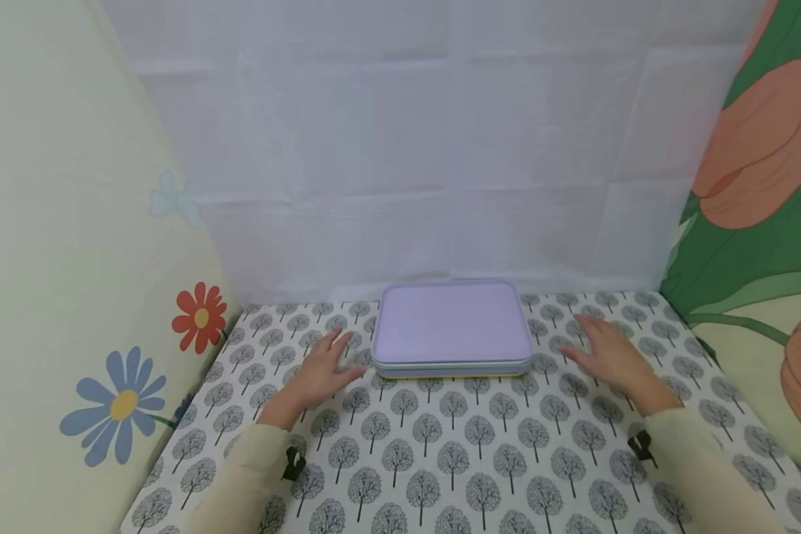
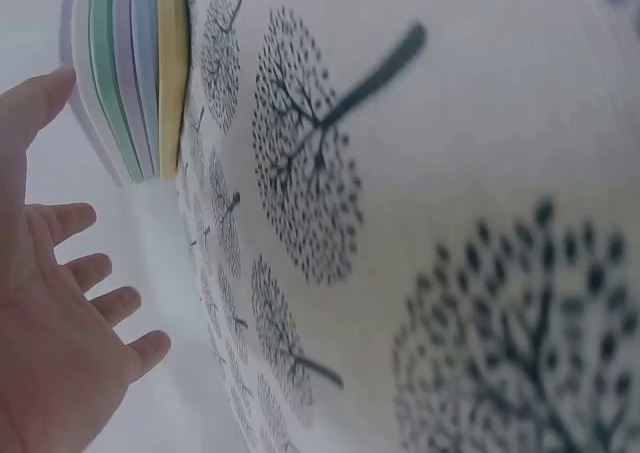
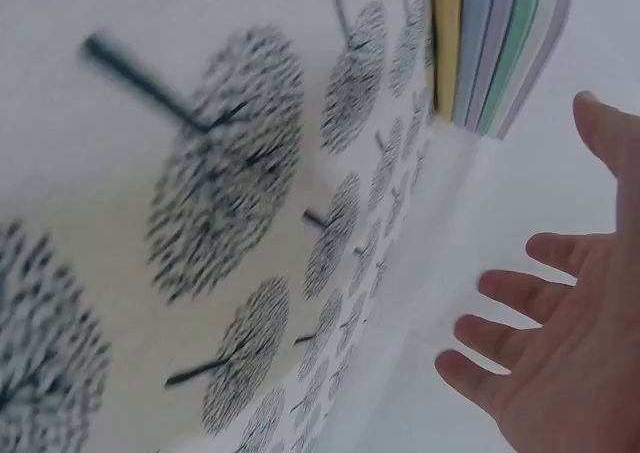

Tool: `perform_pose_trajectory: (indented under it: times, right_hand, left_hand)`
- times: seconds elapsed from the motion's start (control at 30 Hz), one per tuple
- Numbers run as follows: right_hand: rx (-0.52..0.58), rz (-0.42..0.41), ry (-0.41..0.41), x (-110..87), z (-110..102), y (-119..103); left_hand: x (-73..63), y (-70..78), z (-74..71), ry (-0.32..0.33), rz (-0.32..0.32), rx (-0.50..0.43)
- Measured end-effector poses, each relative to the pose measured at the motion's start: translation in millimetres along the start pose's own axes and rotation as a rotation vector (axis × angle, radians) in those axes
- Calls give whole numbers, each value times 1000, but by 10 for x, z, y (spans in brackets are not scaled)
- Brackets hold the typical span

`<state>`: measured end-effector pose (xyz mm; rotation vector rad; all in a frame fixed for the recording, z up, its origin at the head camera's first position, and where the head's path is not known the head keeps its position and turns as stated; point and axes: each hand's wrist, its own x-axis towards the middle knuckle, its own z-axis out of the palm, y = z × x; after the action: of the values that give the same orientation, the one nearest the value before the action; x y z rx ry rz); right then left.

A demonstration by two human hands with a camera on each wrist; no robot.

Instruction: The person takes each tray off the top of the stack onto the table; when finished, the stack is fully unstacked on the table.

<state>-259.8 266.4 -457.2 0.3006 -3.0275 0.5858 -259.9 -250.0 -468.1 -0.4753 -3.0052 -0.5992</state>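
A stack of several shallow rectangular trays point(image 1: 452, 322) lies at the back middle of the table, lilac on top. Their edges show lilac, white, green, blue and yellow point(image 2: 172, 83) in the left wrist view. My left hand point(image 1: 320, 374) is held left of the stack, fingers spread and thumb pointing toward its near left corner; it holds nothing. On the other side my right hand point(image 1: 612, 357) hovers with fingers apart, a wider gap between it and the trays. The right wrist view shows the same layered tray edges point(image 3: 490, 43) beyond the thumb.
A white cloth with grey trees point(image 1: 454, 460) covers the table. Behind it hangs a creased white sheet point(image 1: 400, 148). Flower-printed curtains stand at the left point(image 1: 53, 259) and right point(image 1: 767, 245). A small black piece point(image 1: 294, 463) sits at each wrist.
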Motion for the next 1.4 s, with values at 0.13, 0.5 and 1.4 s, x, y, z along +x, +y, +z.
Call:
perform_pose_trajectory:
  times: [0.13,0.5,1.4]
  right_hand:
    - [58,40,-34,76,17,-81]
    - [138,24,-37,222,90,-198]
    - [500,168,-97,538,331,-420]
  left_hand:
    - [40,42,31,-15,-24,-68]
    - [157,178,121,-16,-128,-221]
    - [514,331,272,-1,-493,-823]
